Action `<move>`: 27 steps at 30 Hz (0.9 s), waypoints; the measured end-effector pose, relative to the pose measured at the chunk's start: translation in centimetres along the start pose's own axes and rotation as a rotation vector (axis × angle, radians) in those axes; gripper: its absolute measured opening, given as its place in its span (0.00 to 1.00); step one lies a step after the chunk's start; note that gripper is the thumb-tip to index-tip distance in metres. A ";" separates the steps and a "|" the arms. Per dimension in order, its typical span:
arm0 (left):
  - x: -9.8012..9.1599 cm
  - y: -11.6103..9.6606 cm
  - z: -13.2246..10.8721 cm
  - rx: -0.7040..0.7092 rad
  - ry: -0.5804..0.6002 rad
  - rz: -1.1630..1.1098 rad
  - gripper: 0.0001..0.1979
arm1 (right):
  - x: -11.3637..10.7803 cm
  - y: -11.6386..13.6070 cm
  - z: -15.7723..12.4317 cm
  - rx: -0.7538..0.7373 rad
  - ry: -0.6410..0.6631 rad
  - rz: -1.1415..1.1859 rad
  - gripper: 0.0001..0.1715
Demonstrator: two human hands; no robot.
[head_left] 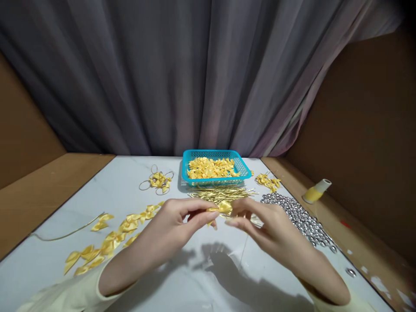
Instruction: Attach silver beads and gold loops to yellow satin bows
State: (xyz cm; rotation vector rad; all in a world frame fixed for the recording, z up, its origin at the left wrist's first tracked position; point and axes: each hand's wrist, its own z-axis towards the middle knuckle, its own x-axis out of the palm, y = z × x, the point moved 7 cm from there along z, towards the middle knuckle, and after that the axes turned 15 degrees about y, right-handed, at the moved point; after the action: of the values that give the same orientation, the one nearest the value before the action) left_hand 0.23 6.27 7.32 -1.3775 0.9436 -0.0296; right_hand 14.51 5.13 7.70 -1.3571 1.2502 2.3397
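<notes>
A small shiny yellow ribbon bow (225, 207) is held up over the middle of the table. My left hand (186, 219) pinches its left side between thumb and fingers. At the bow's right edge, my right hand (260, 216) has its fingertips drawn together; what they grip is too small to make out. A thin strand (243, 249) hangs beneath the right hand. Just behind both hands lies a pile of gold twist ties (221, 193). Several finished-looking yellow bows (112, 242) lie in rows beside my left forearm.
A turquoise basket (185, 167) full of yellow bows stands at the back. Bows with looped cords (159, 181) lie back left, near a loose gold cord (68, 236). To the right are more bows (269, 182), many silvery beads (302, 219) and a yellow-and-white thread cone (316, 192).
</notes>
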 end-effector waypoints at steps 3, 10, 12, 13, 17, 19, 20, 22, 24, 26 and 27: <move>0.5 0.4 0.2 -0.035 0.123 -0.014 0.14 | -1.0 -0.3 0.0 0.033 -0.059 -0.004 0.11; 2.5 0.9 0.7 -0.055 0.411 -0.134 0.13 | 2.2 -0.6 1.4 -0.028 0.244 0.158 0.17; 2.8 1.3 0.8 -0.100 0.454 -0.131 0.12 | 3.1 -0.9 1.5 -0.027 0.341 0.234 0.17; 2.9 1.4 0.8 -0.121 0.469 -0.130 0.12 | 3.4 -1.2 1.6 -0.015 0.379 0.276 0.18; 3.0 1.6 0.9 -0.135 0.472 -0.207 0.15 | 4.1 -2.4 1.7 0.045 0.393 0.507 0.19; 3.1 1.8 1.1 -0.133 0.452 -0.268 0.16 | 4.3 -2.9 1.8 0.078 0.357 0.662 0.19; 3.1 1.9 1.1 -0.135 0.436 -0.288 0.15 | 4.4 -3.0 1.9 0.091 0.339 0.727 0.19; 3.1 2.1 1.2 -0.136 0.403 -0.305 0.14 | 4.5 -3.2 2.0 0.107 0.310 0.809 0.19; 3.2 2.1 1.3 -0.133 0.394 -0.308 0.14 | 4.5 -3.3 2.2 0.110 0.284 0.841 0.20; 3.4 2.1 1.3 -0.132 0.411 -0.304 0.15 | 4.4 -3.4 2.2 0.108 0.260 0.856 0.20; 3.5 2.1 1.3 -0.133 0.420 -0.301 0.16 | 4.4 -3.4 2.2 0.110 0.251 0.860 0.20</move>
State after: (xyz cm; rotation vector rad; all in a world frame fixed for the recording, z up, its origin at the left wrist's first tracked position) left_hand 2.25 5.98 3.54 -1.6635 1.0880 -0.5084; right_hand 12.28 7.84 2.82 -1.2557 2.3788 2.5504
